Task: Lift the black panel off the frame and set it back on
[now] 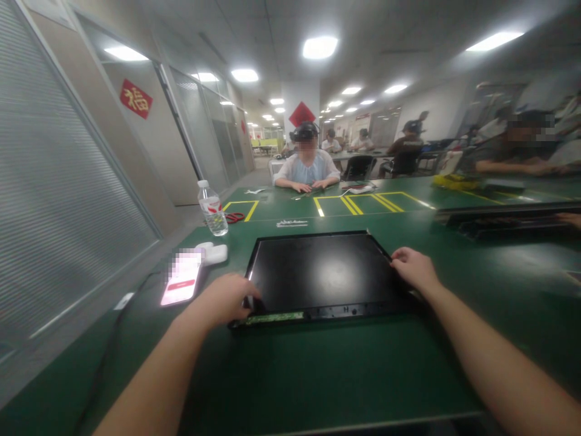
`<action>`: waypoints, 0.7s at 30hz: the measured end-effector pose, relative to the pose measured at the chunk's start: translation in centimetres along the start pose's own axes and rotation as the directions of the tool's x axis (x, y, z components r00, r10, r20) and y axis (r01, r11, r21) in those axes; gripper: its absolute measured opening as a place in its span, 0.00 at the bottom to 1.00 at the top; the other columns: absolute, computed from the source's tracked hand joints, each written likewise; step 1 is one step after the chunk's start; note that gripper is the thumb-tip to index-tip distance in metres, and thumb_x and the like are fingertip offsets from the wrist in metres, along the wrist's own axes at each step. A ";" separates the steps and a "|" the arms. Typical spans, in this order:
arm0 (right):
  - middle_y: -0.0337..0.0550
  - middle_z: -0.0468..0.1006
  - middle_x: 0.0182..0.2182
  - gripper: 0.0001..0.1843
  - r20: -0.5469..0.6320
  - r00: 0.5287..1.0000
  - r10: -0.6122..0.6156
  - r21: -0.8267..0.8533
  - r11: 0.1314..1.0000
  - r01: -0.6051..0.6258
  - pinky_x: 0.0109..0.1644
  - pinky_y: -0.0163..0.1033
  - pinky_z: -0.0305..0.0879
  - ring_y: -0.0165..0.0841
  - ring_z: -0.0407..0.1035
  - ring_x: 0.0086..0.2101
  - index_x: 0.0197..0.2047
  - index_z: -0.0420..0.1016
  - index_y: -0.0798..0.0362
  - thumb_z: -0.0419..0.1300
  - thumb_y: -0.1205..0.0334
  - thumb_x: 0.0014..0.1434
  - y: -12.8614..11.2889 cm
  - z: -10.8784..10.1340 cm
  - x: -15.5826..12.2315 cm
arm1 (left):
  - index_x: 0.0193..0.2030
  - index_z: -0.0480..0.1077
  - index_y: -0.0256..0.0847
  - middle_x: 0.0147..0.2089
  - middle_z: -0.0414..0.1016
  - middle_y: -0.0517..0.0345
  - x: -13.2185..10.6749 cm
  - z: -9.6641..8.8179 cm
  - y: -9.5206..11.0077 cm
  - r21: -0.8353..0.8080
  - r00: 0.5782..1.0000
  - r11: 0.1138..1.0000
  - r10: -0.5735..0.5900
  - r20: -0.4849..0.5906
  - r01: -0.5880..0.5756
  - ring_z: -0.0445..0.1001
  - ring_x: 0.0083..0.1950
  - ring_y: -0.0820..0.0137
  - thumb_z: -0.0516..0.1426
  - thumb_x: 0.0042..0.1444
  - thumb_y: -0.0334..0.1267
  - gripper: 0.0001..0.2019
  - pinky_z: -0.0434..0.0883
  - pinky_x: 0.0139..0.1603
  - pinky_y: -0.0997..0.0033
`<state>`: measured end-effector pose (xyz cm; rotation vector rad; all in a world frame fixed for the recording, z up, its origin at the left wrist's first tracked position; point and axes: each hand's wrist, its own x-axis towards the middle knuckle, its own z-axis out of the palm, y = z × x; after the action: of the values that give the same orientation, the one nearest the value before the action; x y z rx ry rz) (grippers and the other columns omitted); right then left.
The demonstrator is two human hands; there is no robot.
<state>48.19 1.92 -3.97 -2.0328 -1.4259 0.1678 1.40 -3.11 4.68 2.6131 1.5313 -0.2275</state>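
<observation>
Pinching the black panel (313, 269) by its sides, left hand (228, 297) and right hand (415, 267) show blurred, partly hidden fingertips (395, 262)

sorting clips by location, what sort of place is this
Likely an office-type room used as a workshop: a long green worktable marked with yellow lines, a flat black rectangular panel with a green strip along its near edge, and a person in a pale top seated across.
</observation>
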 end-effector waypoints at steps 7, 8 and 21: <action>0.42 0.82 0.30 0.06 -0.010 1.000 0.020 0.007 1.000 -0.020 0.35 0.39 0.63 0.37 0.73 0.32 0.33 0.79 0.49 0.62 0.65 0.50 -0.2 0.2 0.0 | 0.43 0.85 0.51 0.44 0.86 0.52 0.0 0.0 0.2 -0.063 1.000 0.998 -0.024 -0.004 0.024 0.82 0.46 0.55 0.62 0.44 0.28 0.20 0.73 0.47 0.63; 0.42 0.82 0.30 0.06 -0.014 1.000 0.023 0.011 1.000 -0.023 0.36 0.39 0.64 0.37 0.73 0.32 0.33 0.79 0.49 0.62 0.65 0.50 -0.1 0.3 0.1 | 0.43 0.85 0.50 0.45 0.86 0.52 0.0 0.1 0.2 -0.057 1.000 0.998 -0.018 0.001 0.018 0.81 0.46 0.55 0.62 0.44 0.28 0.20 0.73 0.47 0.63; 0.41 0.82 0.29 0.06 -0.022 0.999 0.036 0.058 0.998 -0.035 0.38 0.40 0.65 0.37 0.74 0.32 0.33 0.80 0.49 0.62 0.63 0.49 0.6 0.6 0.2 | 0.45 0.79 0.40 0.49 0.82 0.43 2.1 3.0 -4.0 -0.319 0.861 0.884 -0.430 -0.271 0.342 0.80 0.45 0.56 0.57 0.58 0.48 0.17 0.72 0.44 0.64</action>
<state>48.49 2.20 -4.70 -2.0079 -1.3569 0.1979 -1.32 0.11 1.33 2.1927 2.0358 0.3912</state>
